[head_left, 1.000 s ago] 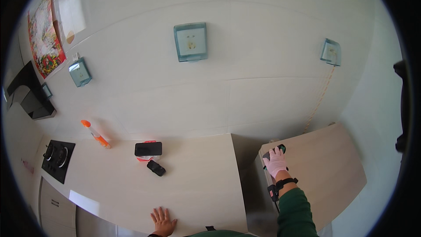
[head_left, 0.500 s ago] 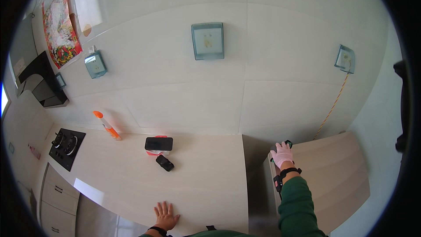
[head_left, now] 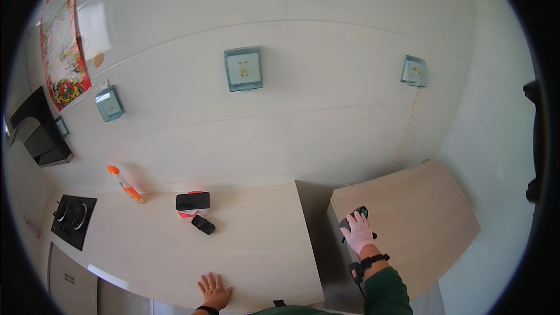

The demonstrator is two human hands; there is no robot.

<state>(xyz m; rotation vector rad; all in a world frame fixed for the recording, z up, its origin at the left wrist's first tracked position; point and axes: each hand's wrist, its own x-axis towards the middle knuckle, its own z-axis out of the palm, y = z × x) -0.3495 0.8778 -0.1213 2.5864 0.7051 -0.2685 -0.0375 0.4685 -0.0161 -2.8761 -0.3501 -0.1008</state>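
Observation:
My left hand point(head_left: 215, 292) lies flat on the pale countertop point(head_left: 256, 251) near its front edge, bare, with fingers spread. On the right, my right hand point(head_left: 359, 235) wears a pink glove. Its fingers curl over a black-and-green object point(head_left: 361, 211) whose kind I cannot make out, mostly hidden under the palm. That hand is at the left edge of the beige-topped box-like unit point(head_left: 420, 210), a little forward of the unit's middle. A black strap with a small box point(head_left: 357, 271) and a cable circles my right wrist.
A black phone-like slab point(head_left: 193, 200) rests on a red-and-white pack, beside a small black device point(head_left: 203, 224). An orange-capped bottle point(head_left: 125, 184) stands near the wall. A gas hob point(head_left: 73, 221) is far left. A dark gap point(head_left: 315, 210) separates counter and unit. A twisted cord point(head_left: 406, 131) hangs from a socket.
My right hand has moved nearer to me along the unit's left edge, away from its far corner, with the black-and-green object. My left hand stays flat. The whole view has shifted.

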